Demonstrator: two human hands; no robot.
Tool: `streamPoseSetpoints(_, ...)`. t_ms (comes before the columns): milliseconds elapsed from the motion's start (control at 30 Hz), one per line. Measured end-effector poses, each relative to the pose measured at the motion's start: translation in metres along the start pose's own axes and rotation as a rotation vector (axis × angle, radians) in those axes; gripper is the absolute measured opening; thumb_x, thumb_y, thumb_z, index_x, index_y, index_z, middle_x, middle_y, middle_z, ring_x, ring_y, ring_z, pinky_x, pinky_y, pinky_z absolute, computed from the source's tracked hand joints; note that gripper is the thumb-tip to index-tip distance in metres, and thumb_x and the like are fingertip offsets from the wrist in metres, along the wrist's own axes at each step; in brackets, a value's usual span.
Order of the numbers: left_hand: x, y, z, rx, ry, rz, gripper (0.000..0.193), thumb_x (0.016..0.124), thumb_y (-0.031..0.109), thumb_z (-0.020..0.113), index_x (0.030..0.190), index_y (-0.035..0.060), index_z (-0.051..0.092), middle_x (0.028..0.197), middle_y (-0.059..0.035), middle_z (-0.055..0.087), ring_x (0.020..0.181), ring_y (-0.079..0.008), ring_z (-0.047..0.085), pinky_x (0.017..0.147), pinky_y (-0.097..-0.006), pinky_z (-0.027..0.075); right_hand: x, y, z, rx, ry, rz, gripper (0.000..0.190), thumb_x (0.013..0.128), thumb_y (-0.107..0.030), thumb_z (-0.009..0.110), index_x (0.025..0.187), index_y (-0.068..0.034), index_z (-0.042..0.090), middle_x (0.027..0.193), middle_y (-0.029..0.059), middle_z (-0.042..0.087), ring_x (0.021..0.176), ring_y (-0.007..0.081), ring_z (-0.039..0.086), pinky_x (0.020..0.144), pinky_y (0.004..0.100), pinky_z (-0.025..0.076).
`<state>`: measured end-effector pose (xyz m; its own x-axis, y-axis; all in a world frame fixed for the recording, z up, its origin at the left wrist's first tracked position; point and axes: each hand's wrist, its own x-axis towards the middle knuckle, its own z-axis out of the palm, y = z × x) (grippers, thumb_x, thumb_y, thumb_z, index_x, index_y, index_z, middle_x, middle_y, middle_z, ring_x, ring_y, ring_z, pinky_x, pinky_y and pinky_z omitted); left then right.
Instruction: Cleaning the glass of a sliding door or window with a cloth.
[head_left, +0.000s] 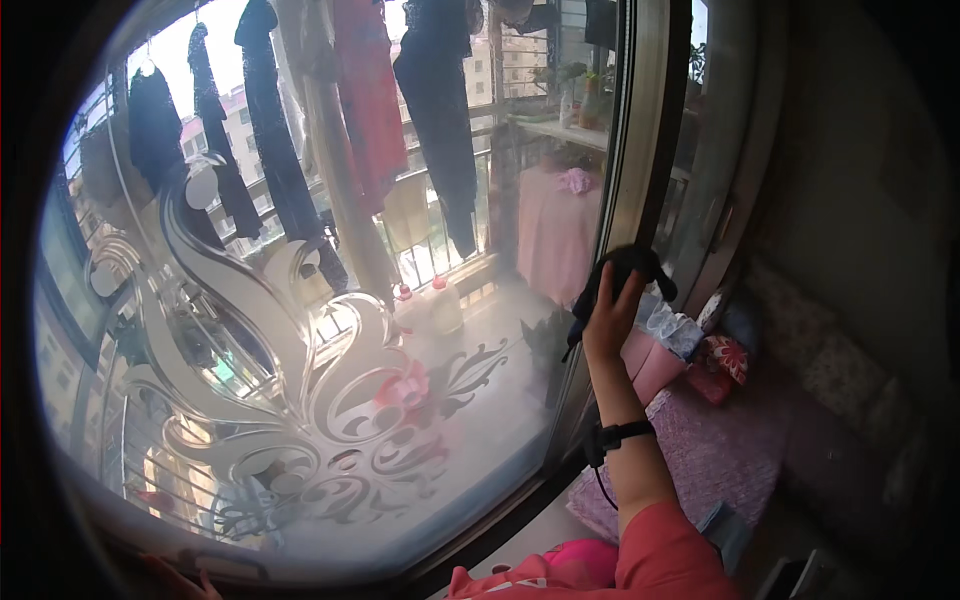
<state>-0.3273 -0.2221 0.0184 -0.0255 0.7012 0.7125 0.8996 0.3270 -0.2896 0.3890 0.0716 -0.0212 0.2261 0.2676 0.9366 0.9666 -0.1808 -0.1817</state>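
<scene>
My right hand (616, 311) presses a black cloth (628, 274) against the metal frame (631, 172) at the right side of a large glass door pane. A black strap with a cable sits around that forearm. The glass pane (480, 420) fills the left and middle of the view, with a frosted scroll and flower pattern (330, 405) on its lower part. My left hand (176, 579) shows only in part at the bottom left edge, near the lower frame; its fingers are dim, and whether it holds anything cannot be seen.
Behind the glass hang dark clothes (442, 127) and a red garment (371, 105); jugs (444, 304) stand on the balcony floor. A pink cover (559, 232) lies below a shelf (562, 133) with plants. At the right are a purple lace cloth (705, 450) and a patterned red item (726, 358).
</scene>
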Motion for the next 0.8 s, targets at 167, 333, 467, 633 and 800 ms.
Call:
streamPoseSetpoints(167, 0.002, -0.004, -0.001, -0.025, 0.036, 0.080, 0.101, 0.082, 0.034, 0.070, 0.145, -0.0068, 0.003, 0.150, -0.0323, 0.001, 0.139, -0.0482, 0.004, 0.113, -0.0518, 0.009, -0.150, 0.014, 0.019, 0.116, -0.149, 0.186, 0.049, 0.090, -0.004, 0.048, 0.137, -0.018, 0.043, 0.134, 0.0301, 0.036, 0.125, 0.0472, 0.037, 0.104, 0.0483, 0.034)
streamPoseSetpoints(333, -0.010, -0.016, 0.004, -0.022, -0.048, 0.024, 0.095, 0.083, 0.036, 0.067, 0.145, -0.0076, 0.009, 0.149, -0.0334, 0.006, 0.138, -0.0510, 0.008, 0.112, -0.0532, 0.013, -0.232, 0.021, -0.009, 0.068, -0.365, 0.275, 0.057, 0.085, 0.003, 0.048, 0.137, -0.020, 0.043, 0.140, 0.0279, 0.033, 0.128, 0.0444, 0.037, 0.105, 0.0458, 0.034)
streamPoseSetpoints(467, -0.022, -0.037, 0.018, -0.067, 0.048, 0.044, 0.083, 0.084, 0.008, 0.060, 0.148, 0.0004, 0.007, 0.154, -0.0200, 0.007, 0.143, -0.0322, 0.010, 0.116, -0.0378, 0.011, -0.288, 0.041, -0.049, 0.210, -0.699, 0.476, 0.060, 0.079, 0.006, 0.048, 0.136, -0.014, 0.047, 0.131, 0.0211, 0.049, 0.121, 0.0370, 0.047, 0.102, 0.0395, 0.039)
streamPoseSetpoints(633, -0.011, -0.035, 0.005, -0.032, 0.074, 0.118, 0.076, 0.087, 0.005, 0.056, 0.148, 0.0019, 0.010, 0.153, -0.0205, 0.013, 0.141, -0.0338, 0.016, 0.116, -0.0396, 0.016, -0.311, 0.091, -0.133, 1.139, -0.349, 1.592, 0.039, 0.087, -0.009, 0.054, 0.126, -0.005, 0.053, 0.117, 0.0117, 0.061, 0.104, 0.0224, 0.061, 0.091, 0.0344, 0.048)
streamPoseSetpoints(800, -0.009, -0.037, 0.008, -0.086, 0.109, 0.167, 0.080, 0.085, 0.012, 0.062, 0.148, 0.0021, 0.012, 0.152, -0.0207, 0.015, 0.141, -0.0340, 0.018, 0.115, -0.0402, 0.018, -0.261, 0.124, -0.293, 1.452, -0.297, 1.591, 0.031, 0.094, -0.021, 0.045, 0.115, 0.000, 0.057, 0.099, 0.0084, 0.064, 0.084, 0.0193, 0.065, 0.074, 0.0316, 0.055)
